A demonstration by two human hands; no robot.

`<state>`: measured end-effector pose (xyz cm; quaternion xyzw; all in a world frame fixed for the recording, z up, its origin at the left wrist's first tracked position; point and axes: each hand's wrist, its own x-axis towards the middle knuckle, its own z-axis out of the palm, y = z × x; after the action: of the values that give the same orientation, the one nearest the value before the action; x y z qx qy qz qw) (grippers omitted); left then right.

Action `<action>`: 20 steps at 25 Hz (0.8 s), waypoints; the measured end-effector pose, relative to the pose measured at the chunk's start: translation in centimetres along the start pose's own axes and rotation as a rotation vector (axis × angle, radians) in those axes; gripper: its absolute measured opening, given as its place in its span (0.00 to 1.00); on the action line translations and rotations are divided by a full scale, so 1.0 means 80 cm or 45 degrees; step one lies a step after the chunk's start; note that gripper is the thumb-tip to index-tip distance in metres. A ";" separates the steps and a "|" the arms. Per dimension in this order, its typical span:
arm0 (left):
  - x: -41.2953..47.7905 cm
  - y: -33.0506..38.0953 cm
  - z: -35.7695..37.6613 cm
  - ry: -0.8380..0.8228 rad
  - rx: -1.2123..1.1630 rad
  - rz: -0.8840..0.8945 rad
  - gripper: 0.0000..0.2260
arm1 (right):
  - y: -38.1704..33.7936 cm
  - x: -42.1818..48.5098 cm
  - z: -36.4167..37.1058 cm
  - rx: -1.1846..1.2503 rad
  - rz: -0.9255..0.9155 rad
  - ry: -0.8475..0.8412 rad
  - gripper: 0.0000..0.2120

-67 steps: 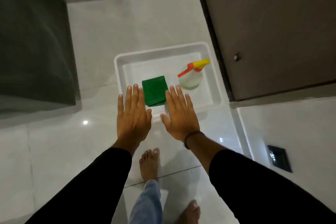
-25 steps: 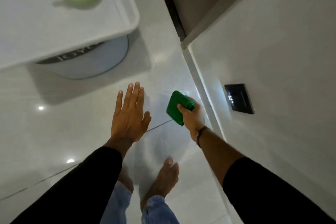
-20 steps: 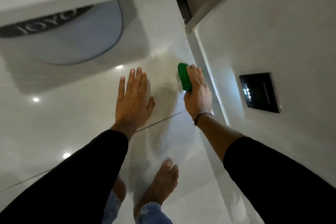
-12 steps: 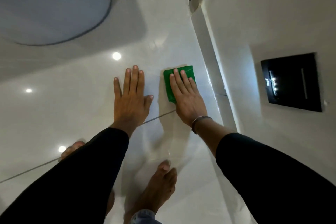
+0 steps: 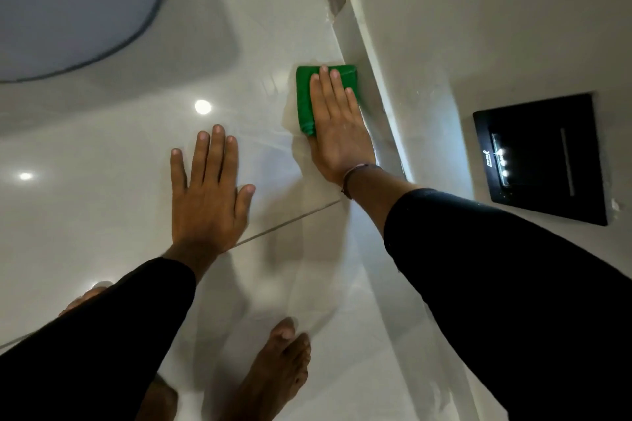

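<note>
A folded green cloth [image 5: 303, 96] lies flat on the glossy white tiled floor [image 5: 102, 208], close to the base of the wall on the right. My right hand [image 5: 338, 126] presses down on it with straight fingers, covering most of it. My left hand [image 5: 208, 195] is held flat with fingers straight and spread, holding nothing, to the left of the cloth; I cannot tell whether it touches the tiles.
A white wall [image 5: 478, 27] with a skirting strip runs along the right and carries a black panel [image 5: 543, 157] with small lights. A round grey base [image 5: 68, 7] stands at the upper left. My bare feet [image 5: 273, 372] are below the hands.
My right hand with the cloth has slid away from me and toward the wall. The view has dropped closer to the floor. The left hand keeps its flat pose.
</note>
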<state>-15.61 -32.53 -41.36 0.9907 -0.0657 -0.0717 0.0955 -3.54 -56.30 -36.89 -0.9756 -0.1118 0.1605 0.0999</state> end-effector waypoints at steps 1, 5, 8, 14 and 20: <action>0.000 -0.001 0.000 0.004 -0.003 0.001 0.35 | 0.000 0.001 0.001 0.008 0.010 0.011 0.41; 0.001 0.001 -0.004 -0.022 -0.005 -0.001 0.35 | 0.006 -0.021 0.002 0.062 0.107 0.036 0.41; 0.001 0.002 -0.005 -0.029 -0.036 -0.006 0.35 | 0.017 -0.068 0.008 0.089 0.129 0.018 0.42; 0.001 0.001 0.000 -0.013 -0.048 -0.003 0.35 | 0.038 -0.178 0.034 0.184 0.183 -0.047 0.44; 0.001 -0.004 0.004 0.009 -0.053 0.011 0.35 | 0.065 -0.280 0.065 0.156 0.206 -0.090 0.45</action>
<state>-15.54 -32.25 -41.74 0.9884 -0.0682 -0.0692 0.1167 -24.99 -66.01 -36.38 -0.9672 -0.0263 0.2090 0.1419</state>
